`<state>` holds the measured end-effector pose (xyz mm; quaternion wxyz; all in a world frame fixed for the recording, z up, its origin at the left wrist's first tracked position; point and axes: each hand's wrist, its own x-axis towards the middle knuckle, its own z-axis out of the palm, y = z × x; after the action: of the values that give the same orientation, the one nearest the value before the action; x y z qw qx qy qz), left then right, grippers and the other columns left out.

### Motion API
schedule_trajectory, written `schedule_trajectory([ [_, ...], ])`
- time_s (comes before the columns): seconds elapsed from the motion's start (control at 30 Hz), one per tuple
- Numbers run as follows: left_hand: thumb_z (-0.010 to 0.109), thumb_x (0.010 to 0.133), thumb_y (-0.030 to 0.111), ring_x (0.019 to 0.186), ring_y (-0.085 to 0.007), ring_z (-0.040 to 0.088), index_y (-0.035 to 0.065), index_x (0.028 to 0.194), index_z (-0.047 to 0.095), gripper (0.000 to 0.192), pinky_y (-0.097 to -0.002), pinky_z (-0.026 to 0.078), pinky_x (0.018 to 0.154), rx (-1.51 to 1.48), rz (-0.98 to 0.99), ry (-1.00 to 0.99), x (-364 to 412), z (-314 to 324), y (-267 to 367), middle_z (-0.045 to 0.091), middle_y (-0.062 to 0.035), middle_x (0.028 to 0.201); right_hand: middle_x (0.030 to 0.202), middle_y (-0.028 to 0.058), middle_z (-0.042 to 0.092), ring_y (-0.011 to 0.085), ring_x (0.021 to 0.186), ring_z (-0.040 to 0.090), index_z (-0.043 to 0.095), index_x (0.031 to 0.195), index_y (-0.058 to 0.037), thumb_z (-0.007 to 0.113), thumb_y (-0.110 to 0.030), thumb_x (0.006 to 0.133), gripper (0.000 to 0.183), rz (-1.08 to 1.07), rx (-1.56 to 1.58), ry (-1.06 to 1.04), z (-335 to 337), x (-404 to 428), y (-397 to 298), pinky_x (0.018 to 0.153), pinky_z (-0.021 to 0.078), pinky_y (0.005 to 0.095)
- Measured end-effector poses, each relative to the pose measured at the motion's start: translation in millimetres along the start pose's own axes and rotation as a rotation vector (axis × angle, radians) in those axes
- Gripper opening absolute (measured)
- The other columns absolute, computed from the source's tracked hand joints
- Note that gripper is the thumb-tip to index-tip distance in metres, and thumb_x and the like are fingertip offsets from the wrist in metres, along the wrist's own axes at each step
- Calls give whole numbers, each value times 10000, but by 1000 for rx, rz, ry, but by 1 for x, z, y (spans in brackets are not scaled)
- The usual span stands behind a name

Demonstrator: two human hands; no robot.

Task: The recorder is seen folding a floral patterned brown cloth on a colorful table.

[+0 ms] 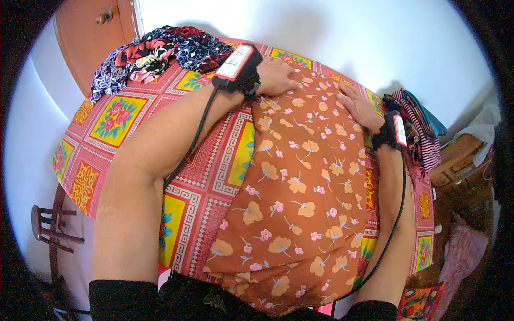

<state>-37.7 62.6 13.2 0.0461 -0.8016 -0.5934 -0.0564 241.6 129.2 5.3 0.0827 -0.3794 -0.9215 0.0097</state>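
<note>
A brown floral cloth lies lengthwise over the patterned table cover, its near end hanging at the person's waist. My left hand rests on its far left corner, fingers pointing right. At the far right edge of the same cloth, my right hand lies with its fingers towards the far edge. Both palms face down, and whether either hand pinches the fabric cannot be told. A black strapped device with a cable sits on each wrist.
Crumpled black, white and red patterned cloth lies at the far left. Folded striped and dark clothes are stacked at the far right. A white wall stands behind, a wooden door at the upper left, and wooden furniture at the right.
</note>
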Motion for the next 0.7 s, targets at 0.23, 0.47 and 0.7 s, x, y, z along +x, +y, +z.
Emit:
schedule_trajectory([
  [0.23,490,914,345,1111,-328,558,336,1209,591,312,-464,500,856,366,53,74,10,3,-37,563,-108,1195,1356,232,449,367,1298,376,435,1332,25,391,-556,890,731,295,128,87,1,-14,64,1074,299,384],
  [0.47,485,906,345,1091,-280,552,244,1174,601,309,-427,486,899,304,194,310,16,10,-24,572,-89,1168,1281,178,493,343,1243,426,533,1213,-42,425,-468,917,530,-241,67,289,-12,15,-48,1046,342,412],
  [0.7,377,937,493,1167,-300,511,145,1225,518,474,-561,395,946,125,169,193,4,20,5,562,-120,1186,1431,145,388,289,1349,330,443,1355,-102,420,-459,941,548,-183,-58,160,24,29,-58,1089,300,435],
])
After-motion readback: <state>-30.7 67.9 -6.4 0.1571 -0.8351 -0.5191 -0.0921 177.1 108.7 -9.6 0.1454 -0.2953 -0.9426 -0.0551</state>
